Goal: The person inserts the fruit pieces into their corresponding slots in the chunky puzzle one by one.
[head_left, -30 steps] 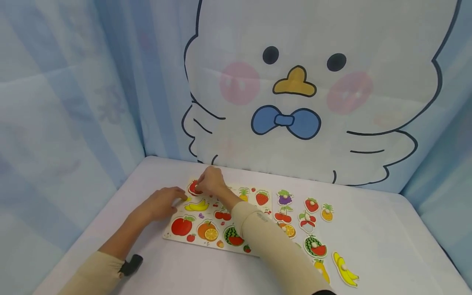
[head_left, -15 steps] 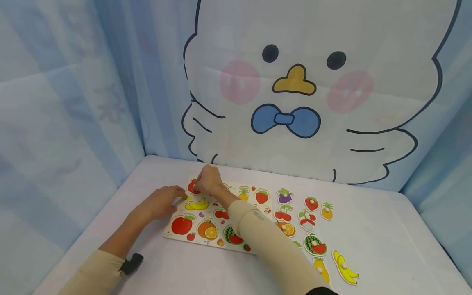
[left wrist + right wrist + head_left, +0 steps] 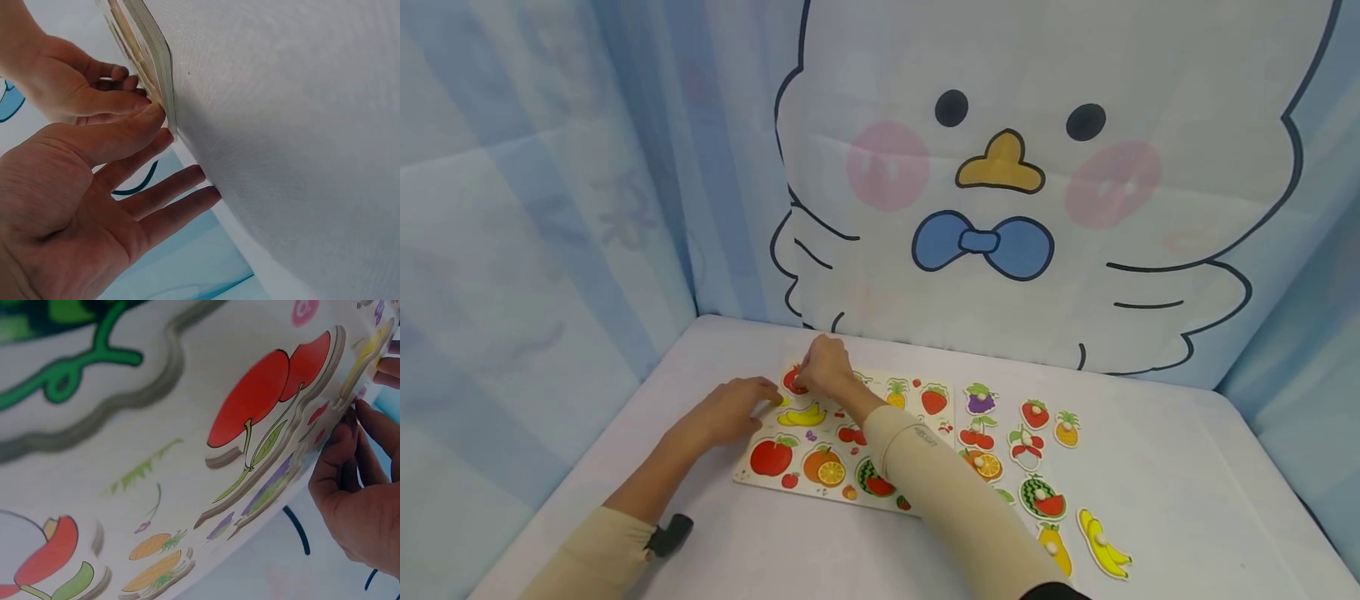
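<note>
A white fruit puzzle board [image 3: 823, 435] lies on the table's left part, printed with bananas, an apple, an orange, watermelon and other fruits. At its far left corner my right hand [image 3: 827, 365] pinches a red pomegranate puzzle piece [image 3: 792, 381], which lies against the board. The knob under these fingertips is hidden. My left hand [image 3: 730, 412] rests at the board's left edge. In the left wrist view its thumb touches the board's edge, while the other fingers [image 3: 178, 209] stretch out straight. The right wrist view shows the curled right fingers [image 3: 340, 456] low over the board.
Knobbed fruit pieces lie right of the board: grapes [image 3: 981, 400], cherries [image 3: 977, 435], an orange [image 3: 985, 467], a strawberry [image 3: 1034, 414], a pineapple [image 3: 1067, 431], watermelon [image 3: 1052, 506], bananas [image 3: 1097, 542] and others. My right forearm crosses the board. A curtain [image 3: 880, 275] hangs behind the table.
My right hand has shifted very slightly up and left with the pomegranate piece area staying under its fingers. The left hand stays at the board's edge.
</note>
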`<move>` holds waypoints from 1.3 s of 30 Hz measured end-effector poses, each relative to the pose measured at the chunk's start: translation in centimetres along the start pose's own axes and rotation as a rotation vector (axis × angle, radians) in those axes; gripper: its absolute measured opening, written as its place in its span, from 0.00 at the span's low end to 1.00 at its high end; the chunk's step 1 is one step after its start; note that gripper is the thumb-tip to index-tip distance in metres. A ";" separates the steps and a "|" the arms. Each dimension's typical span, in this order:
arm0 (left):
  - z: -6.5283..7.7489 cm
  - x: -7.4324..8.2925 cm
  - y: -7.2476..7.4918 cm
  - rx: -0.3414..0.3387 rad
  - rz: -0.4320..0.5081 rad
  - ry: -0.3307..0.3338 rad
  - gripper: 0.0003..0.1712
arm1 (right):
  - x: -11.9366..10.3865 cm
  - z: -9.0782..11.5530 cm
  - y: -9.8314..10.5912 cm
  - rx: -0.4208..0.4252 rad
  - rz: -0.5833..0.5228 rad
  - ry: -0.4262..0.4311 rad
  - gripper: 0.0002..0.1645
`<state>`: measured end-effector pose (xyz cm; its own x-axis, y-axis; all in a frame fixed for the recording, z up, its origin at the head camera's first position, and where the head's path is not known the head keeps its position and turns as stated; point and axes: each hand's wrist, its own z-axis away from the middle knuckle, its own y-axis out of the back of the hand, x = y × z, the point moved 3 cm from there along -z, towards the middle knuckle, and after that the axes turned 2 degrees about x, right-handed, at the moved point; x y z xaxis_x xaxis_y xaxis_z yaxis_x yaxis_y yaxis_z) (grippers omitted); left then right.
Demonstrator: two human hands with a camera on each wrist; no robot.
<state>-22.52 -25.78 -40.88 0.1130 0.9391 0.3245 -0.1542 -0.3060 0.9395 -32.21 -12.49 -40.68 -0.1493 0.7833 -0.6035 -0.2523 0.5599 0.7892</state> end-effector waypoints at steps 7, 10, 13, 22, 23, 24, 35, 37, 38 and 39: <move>0.0 0.1 0.0 0.003 -0.002 -0.011 0.24 | 0.3 -0.2 -0.2 -0.011 -0.015 -0.008 0.12; 0.1 0.1 0.1 -0.008 0.001 -0.005 0.24 | 0.3 -0.4 -0.4 -0.025 -0.027 -0.018 0.12; 0.1 0.0 0.1 -0.020 0.000 -0.002 0.24 | 0.5 -0.6 -0.6 -0.038 -0.035 -0.027 0.12; -0.1 0.2 0.3 -0.032 -0.017 -0.026 0.24 | 0.9 -0.2 0.1 -0.078 -0.086 0.004 0.09; -0.1 0.3 0.4 -0.033 -0.019 -0.027 0.24 | 0.9 -0.1 0.2 -0.081 -0.087 0.011 0.09; -0.1 0.3 0.4 -0.034 -0.018 -0.024 0.24 | 0.9 0.0 0.3 -0.084 -0.089 0.019 0.09; -0.1 0.5 0.7 -0.027 0.028 -0.011 0.24 | 2.1 0.3 2.1 -0.128 -0.071 0.128 0.13; -0.1 0.5 0.8 -0.026 0.037 -0.006 0.24 | 2.6 0.3 2.8 -0.127 -0.054 0.161 0.13; -0.1 0.5 0.8 -0.026 0.040 -0.005 0.24 | 2.8 0.4 3.2 -0.121 -0.047 0.176 0.13; -0.2 0.5 0.8 -0.026 0.043 -0.010 0.24 | 3.2 0.4 3.6 -0.114 -0.041 0.184 0.13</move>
<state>-22.75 -25.51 -40.00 0.1150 0.9235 0.3659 -0.1845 -0.3421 0.9214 -33.17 -7.87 -39.70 -0.3058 0.6923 -0.6537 -0.3667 0.5479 0.7518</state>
